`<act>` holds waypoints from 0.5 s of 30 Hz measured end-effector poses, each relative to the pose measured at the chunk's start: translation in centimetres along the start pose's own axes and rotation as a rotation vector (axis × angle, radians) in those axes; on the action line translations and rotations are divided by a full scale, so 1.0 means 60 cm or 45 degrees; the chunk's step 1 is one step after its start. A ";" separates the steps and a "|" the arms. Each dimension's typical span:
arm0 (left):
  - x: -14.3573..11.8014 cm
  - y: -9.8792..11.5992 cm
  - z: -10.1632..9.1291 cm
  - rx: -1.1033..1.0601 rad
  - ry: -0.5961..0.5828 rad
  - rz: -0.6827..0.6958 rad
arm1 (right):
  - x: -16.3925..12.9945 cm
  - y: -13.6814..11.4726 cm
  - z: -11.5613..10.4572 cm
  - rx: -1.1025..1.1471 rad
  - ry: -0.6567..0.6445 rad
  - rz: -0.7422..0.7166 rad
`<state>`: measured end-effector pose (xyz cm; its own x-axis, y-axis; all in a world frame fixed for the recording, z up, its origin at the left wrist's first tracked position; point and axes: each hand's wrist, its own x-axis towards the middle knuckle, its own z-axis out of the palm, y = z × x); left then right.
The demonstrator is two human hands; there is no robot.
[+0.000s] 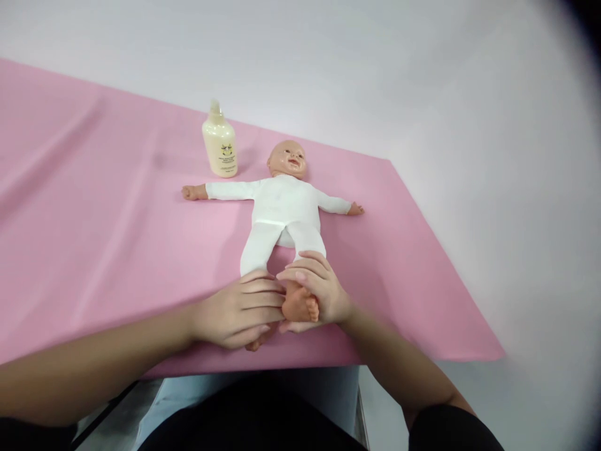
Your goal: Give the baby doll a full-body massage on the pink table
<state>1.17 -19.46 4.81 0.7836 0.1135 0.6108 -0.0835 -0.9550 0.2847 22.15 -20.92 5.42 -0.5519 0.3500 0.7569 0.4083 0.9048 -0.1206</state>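
A baby doll [282,207] in a white suit lies on its back on a pink sheet [94,238], arms spread, head toward the far side. My left hand [235,311] is closed over the doll's left-side foot and lower leg, hiding them. My right hand [319,288] wraps around the other ankle, with the bare foot [300,305] showing between my two hands. A cream lotion bottle [220,145] with a pump top stands upright behind the doll's outstretched arm.
The pink sheet covers a table whose near edge runs just in front of my hands and whose right corner [498,357] lies to the right. A pale wall or floor surrounds it. My lap shows below the edge.
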 end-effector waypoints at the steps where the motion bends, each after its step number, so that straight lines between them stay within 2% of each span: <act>1: 0.000 0.000 -0.001 0.015 0.023 -0.007 | 0.000 0.001 -0.001 -0.033 0.002 0.005; 4: 0.000 0.000 -0.004 0.032 0.051 -0.061 | -0.003 0.005 0.000 -0.117 -0.002 -0.014; 10: 0.002 0.000 -0.006 -0.028 0.066 -0.164 | -0.006 0.003 0.003 -0.190 -0.145 -0.065; 15: 0.006 0.001 -0.007 -0.073 0.077 -0.154 | -0.005 0.001 0.005 -0.150 -0.111 -0.055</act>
<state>1.18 -19.40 5.32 0.7517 0.2445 0.6125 -0.0274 -0.9164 0.3994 22.12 -20.92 4.98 -0.6296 0.3354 0.7007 0.4626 0.8865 -0.0087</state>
